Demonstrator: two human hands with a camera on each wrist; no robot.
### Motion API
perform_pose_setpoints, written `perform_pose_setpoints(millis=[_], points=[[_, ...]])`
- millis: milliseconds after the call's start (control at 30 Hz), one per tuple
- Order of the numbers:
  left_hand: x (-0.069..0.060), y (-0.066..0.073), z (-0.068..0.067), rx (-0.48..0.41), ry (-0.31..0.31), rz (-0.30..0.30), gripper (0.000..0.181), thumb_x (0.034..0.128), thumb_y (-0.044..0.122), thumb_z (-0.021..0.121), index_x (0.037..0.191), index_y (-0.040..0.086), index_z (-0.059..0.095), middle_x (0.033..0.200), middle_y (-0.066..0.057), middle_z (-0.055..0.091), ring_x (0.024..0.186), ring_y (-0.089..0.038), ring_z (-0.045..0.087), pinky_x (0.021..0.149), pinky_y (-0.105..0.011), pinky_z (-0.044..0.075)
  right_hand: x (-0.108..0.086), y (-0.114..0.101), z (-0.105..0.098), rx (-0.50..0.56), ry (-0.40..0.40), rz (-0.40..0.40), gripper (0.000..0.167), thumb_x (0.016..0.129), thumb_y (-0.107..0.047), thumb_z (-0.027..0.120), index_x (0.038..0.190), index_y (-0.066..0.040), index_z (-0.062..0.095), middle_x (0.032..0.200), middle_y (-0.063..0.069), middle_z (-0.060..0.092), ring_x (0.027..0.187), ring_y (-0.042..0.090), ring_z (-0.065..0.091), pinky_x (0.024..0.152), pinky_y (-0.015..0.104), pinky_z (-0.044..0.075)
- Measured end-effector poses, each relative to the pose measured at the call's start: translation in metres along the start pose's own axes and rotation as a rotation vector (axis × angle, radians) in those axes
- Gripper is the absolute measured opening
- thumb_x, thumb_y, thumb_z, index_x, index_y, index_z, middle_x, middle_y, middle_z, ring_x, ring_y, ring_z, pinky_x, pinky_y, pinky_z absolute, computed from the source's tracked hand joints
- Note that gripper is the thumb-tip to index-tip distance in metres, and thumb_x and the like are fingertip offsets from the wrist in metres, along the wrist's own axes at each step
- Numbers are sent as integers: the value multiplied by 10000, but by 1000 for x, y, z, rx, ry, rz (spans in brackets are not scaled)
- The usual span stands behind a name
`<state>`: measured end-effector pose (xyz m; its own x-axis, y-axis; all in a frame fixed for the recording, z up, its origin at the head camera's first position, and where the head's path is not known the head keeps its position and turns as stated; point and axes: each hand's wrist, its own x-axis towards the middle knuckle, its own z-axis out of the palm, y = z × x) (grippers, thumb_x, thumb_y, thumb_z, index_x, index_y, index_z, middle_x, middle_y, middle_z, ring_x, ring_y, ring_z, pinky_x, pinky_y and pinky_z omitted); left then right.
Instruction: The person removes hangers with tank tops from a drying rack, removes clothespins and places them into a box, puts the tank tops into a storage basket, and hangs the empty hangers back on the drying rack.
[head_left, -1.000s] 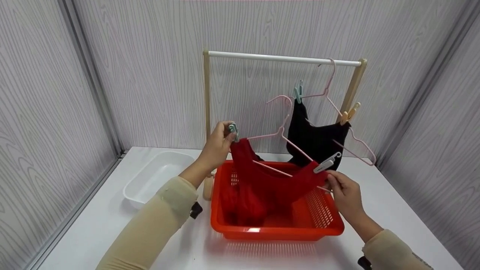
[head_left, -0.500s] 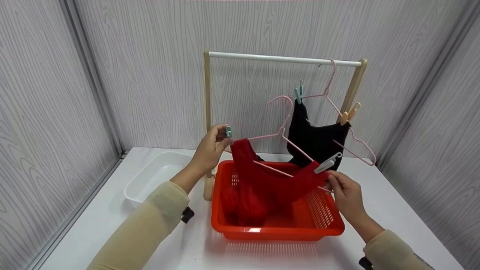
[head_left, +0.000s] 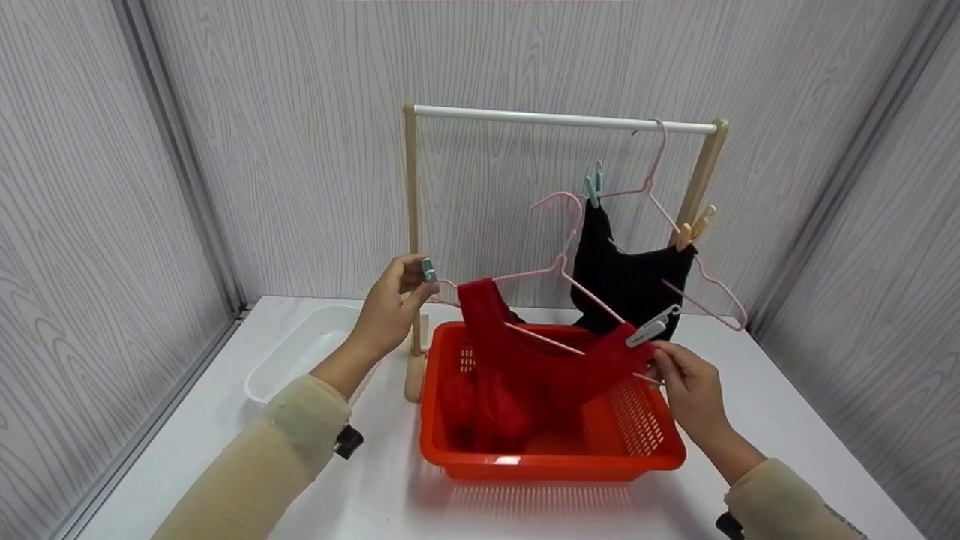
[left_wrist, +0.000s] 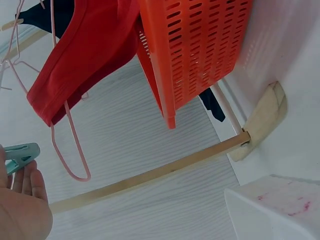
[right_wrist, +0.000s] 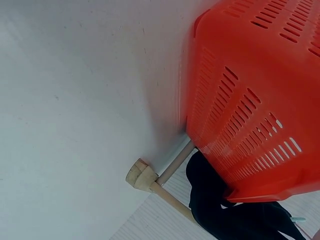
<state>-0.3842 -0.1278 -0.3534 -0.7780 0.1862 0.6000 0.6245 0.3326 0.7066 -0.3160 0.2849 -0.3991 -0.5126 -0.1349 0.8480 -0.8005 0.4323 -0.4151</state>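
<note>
The left hand (head_left: 388, 306) pinches a teal clothespin (head_left: 428, 270), held apart from the red garment (head_left: 536, 367); the left wrist view shows the same clothespin (left_wrist: 21, 154) in the hand (left_wrist: 24, 205). The red garment lies over a pink hanger (head_left: 525, 273), its lower part inside the red basket (head_left: 555, 466). A white clothespin (head_left: 649, 331) grips its right strap. Beside that clothespin, the right hand (head_left: 694, 386) pinches the strap and hanger end. In the right wrist view the fingers are nearly all out of frame.
Behind, a wooden rack with a white bar (head_left: 525, 115) carries another pink hanger (head_left: 654, 161) with a black garment (head_left: 626, 262), pinned by a teal clothespin (head_left: 593, 187) and an orange one (head_left: 694, 229). A white tray (head_left: 281, 364) stands left of the basket.
The teal clothespin has come off the left strap, and the left hand has moved left with it, uncovering the hanger's left end. The right hand has stayed nearly still.
</note>
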Motion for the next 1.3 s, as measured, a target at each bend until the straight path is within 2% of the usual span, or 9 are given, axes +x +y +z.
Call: perform_pose_setpoints(millis=[300,467,800,1133,1300], points=[[-17,-14,-19,-5,38,-27,482,993,201,623,1393,4,441,1245,-138,573,1173,-263,583,1072,-420,422,0,-3,-1,-16,-5,-9,215,879,263,524,1020,166,653,730,192,637,591,134,597,569,142,498],[-31,-26,-33,47,50,-74,462,999,167,616,1389,2,432,1226,-121,568,1159,-256,587,1071,-404,427,-1,0,-1,14,-11,10,208,884,263,516,1016,172,648,726,210,627,579,155,592,549,156,499],[-57,-46,-60,132,26,-157,450,1012,148,588,1405,6,422,1291,-153,552,1226,-294,562,1088,-399,412,0,0,-1,19,-1,-2,213,876,274,514,1014,178,645,726,240,612,587,130,585,555,148,495],[-80,-71,-74,255,9,-208,436,993,122,617,1379,-16,470,1211,-147,623,1170,-322,598,1067,-454,428,0,2,-2,0,-5,8,230,876,273,516,1033,171,650,725,216,630,590,109,595,562,131,494],[-89,-82,-78,286,7,-232,429,996,112,612,1372,-42,474,1213,-169,608,1180,-344,588,1063,-464,432,-1,4,-1,9,-9,7,244,875,279,510,1038,167,652,726,214,628,584,116,589,565,131,491]])
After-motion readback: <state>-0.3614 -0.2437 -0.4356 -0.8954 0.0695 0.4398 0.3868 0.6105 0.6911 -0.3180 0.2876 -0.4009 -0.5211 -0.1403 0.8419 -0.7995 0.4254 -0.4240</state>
